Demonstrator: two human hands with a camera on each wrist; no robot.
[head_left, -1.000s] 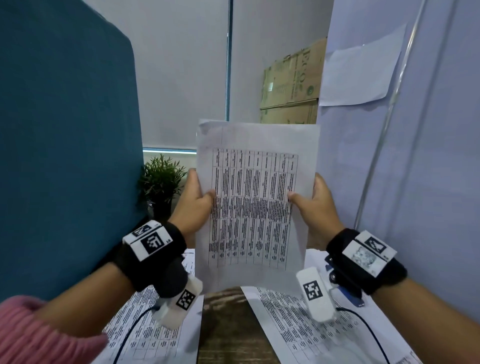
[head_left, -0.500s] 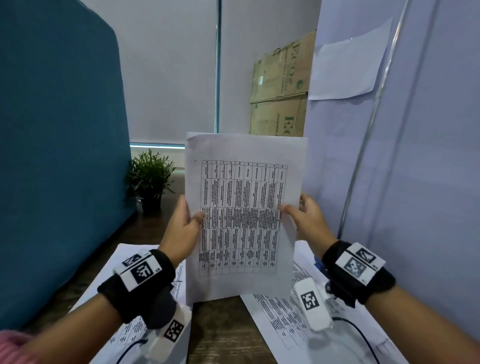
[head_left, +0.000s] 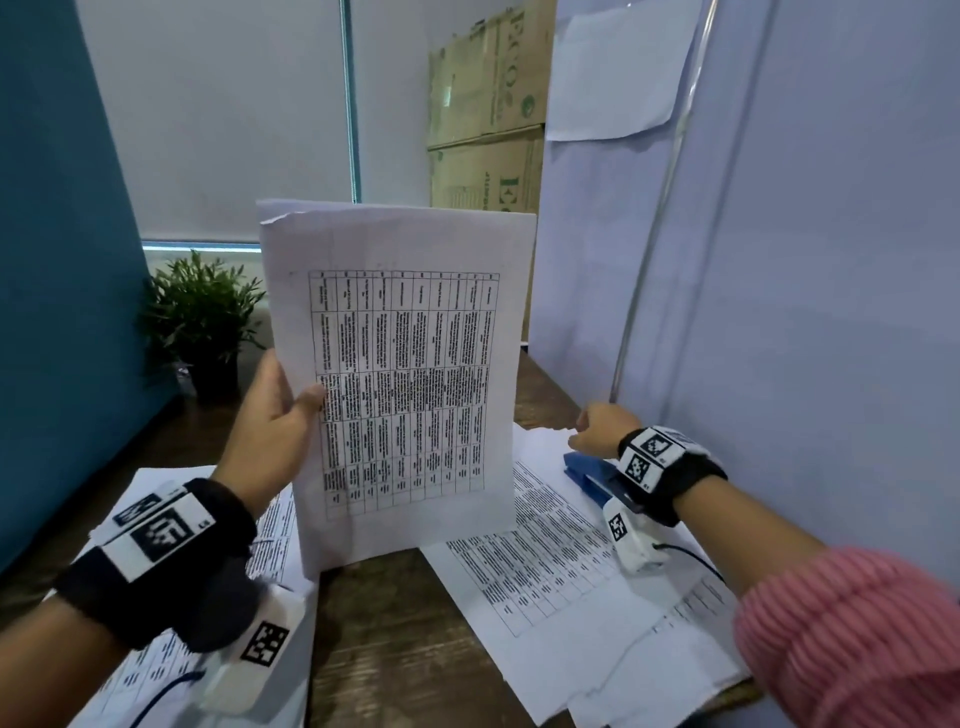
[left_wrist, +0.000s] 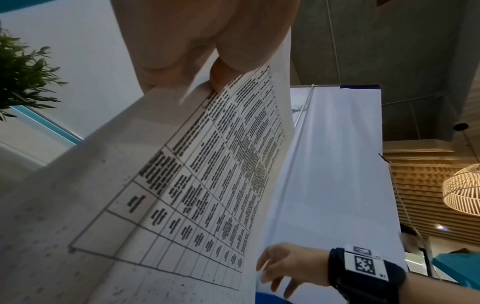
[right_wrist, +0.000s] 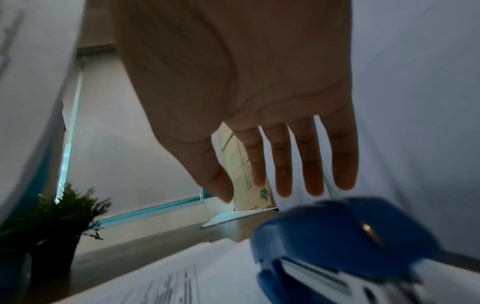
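Observation:
My left hand (head_left: 283, 410) holds an upright stack of printed sheets (head_left: 400, 374) by its left edge, thumb on the front and fingers behind; in the left wrist view the thumb pinches the sheets (left_wrist: 182, 185). My right hand (head_left: 597, 428) is off the paper, fingers straight and spread, hovering just above a blue stapler (head_left: 592, 475) that lies on papers at the right. The right wrist view shows the open right hand (right_wrist: 272, 181) above the stapler (right_wrist: 345, 236), not touching it.
Printed pages (head_left: 561, 587) lie on the wooden table (head_left: 395, 639) on both sides. A small potted plant (head_left: 202, 322) stands at the back left by a teal partition (head_left: 57, 260). A white panel (head_left: 805, 286) walls the right; cardboard boxes (head_left: 488, 124) stand behind.
My right hand let go of the sheets' right edge and dropped right to hover over the stapler. The left hand now holds the stack alone.

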